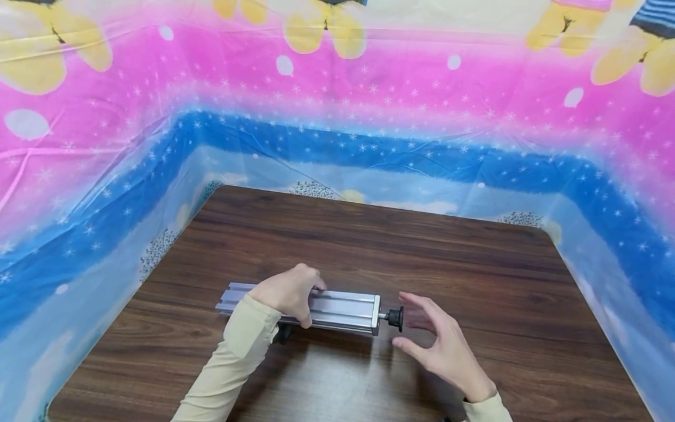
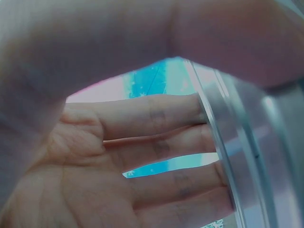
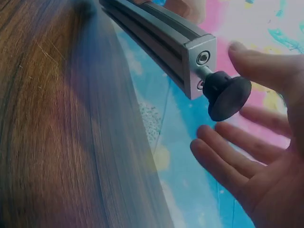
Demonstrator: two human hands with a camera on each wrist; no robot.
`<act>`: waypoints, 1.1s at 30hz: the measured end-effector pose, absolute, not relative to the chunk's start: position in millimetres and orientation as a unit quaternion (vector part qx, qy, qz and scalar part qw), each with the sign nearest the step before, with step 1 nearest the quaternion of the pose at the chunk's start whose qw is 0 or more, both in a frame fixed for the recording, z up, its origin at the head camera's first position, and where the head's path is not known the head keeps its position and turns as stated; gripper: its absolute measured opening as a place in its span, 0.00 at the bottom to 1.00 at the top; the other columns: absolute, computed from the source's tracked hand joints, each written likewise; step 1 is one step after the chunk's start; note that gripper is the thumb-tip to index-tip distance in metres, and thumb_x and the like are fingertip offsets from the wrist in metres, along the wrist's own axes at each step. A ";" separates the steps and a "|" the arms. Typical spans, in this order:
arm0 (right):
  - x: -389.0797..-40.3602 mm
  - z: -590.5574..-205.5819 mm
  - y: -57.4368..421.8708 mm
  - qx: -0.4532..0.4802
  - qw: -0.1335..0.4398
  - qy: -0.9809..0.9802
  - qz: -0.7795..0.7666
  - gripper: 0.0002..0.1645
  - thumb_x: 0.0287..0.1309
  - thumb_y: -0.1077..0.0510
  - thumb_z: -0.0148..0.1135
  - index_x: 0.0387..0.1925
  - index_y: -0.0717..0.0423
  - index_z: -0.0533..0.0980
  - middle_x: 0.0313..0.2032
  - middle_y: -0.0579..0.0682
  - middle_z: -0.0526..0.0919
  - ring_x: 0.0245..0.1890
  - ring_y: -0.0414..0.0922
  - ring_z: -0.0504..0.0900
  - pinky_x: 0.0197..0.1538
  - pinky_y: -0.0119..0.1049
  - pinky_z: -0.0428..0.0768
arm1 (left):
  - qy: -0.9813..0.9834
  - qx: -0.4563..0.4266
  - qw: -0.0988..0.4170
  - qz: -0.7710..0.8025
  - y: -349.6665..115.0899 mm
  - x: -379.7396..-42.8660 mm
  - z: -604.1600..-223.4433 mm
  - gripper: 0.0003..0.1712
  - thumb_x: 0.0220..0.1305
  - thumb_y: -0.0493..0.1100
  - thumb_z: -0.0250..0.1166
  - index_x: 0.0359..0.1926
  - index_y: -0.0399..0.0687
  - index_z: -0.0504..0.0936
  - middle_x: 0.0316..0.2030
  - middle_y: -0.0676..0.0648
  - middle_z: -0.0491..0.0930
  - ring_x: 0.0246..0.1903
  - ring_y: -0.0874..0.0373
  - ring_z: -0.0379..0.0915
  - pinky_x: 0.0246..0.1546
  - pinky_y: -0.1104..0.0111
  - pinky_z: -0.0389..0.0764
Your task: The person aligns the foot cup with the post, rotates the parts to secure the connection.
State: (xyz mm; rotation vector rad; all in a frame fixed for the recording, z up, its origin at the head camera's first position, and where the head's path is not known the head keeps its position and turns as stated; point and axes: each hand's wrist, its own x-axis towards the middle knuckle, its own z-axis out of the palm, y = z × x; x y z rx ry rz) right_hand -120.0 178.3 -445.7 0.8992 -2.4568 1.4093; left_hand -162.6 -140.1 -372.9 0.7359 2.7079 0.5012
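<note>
A silver aluminium profile (image 1: 345, 306) with long grooves lies crosswise over the table. On its right end is a metal end plate (image 3: 203, 61) with a bolt head, and a black levelling foot (image 3: 230, 97) on a threaded stud sticks out of it. My left hand (image 1: 287, 290) grips the profile left of its middle, thumb on the near side and fingers over the far side. Around the foot, my right hand (image 1: 445, 346) is spread with thumb and fingers apart, and a gap shows between them and the foot in the right wrist view.
A dark brown wood-grain table (image 1: 401, 252) lies under the work. Just below the left wrist, a black part (image 1: 283, 334) shows partly beneath the profile. Pink and blue patterned cloth (image 1: 337, 117) hangs around the back and sides.
</note>
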 end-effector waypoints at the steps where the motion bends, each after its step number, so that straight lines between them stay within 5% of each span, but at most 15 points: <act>1: -119.7 -445.6 178.2 0.313 0.090 -0.818 0.475 0.44 0.51 0.61 0.78 0.69 0.51 0.70 0.62 0.51 0.78 0.55 0.42 0.83 0.50 0.42 0.85 | 0.940 0.253 0.146 0.175 -140.2 -162.3 -373.4 0.31 0.32 0.34 0.82 0.46 0.38 0.88 0.42 0.46 0.83 0.40 0.55 0.73 0.39 0.64 0.79; 7: -121.7 -446.2 176.2 0.360 0.146 -0.797 0.462 0.45 0.43 0.69 0.80 0.65 0.57 0.73 0.61 0.52 0.79 0.61 0.41 0.79 0.54 0.37 0.83 | 0.941 0.246 0.149 0.179 -140.2 -161.6 -375.3 0.32 0.33 0.34 0.82 0.47 0.39 0.88 0.42 0.46 0.83 0.40 0.55 0.73 0.40 0.62 0.80; 14: -124.3 -447.4 175.6 0.360 0.172 -0.799 0.450 0.39 0.42 0.75 0.77 0.60 0.59 0.78 0.55 0.53 0.84 0.56 0.41 0.83 0.57 0.28 0.79 | 0.942 0.236 0.155 0.183 -140.1 -161.3 -376.0 0.32 0.33 0.34 0.83 0.48 0.38 0.88 0.42 0.46 0.82 0.40 0.55 0.73 0.40 0.62 0.80; 27: -121.4 -445.9 175.4 0.311 0.148 -0.816 0.464 0.27 0.55 0.66 0.73 0.58 0.55 0.80 0.45 0.48 0.88 0.42 0.40 0.88 0.49 0.29 0.83 | 0.942 0.226 0.162 0.189 -137.4 -161.3 -374.4 0.32 0.34 0.34 0.82 0.48 0.39 0.87 0.44 0.45 0.82 0.37 0.56 0.72 0.39 0.62 0.80; 33: -121.0 -449.6 171.4 0.237 0.132 -0.847 0.457 0.11 0.61 0.59 0.70 0.46 0.54 0.84 0.33 0.41 0.89 0.32 0.34 0.86 0.37 0.29 0.84 | 0.943 0.221 0.167 0.185 -137.3 -159.7 -375.0 0.33 0.34 0.34 0.82 0.49 0.39 0.87 0.43 0.47 0.81 0.42 0.54 0.72 0.42 0.60 0.80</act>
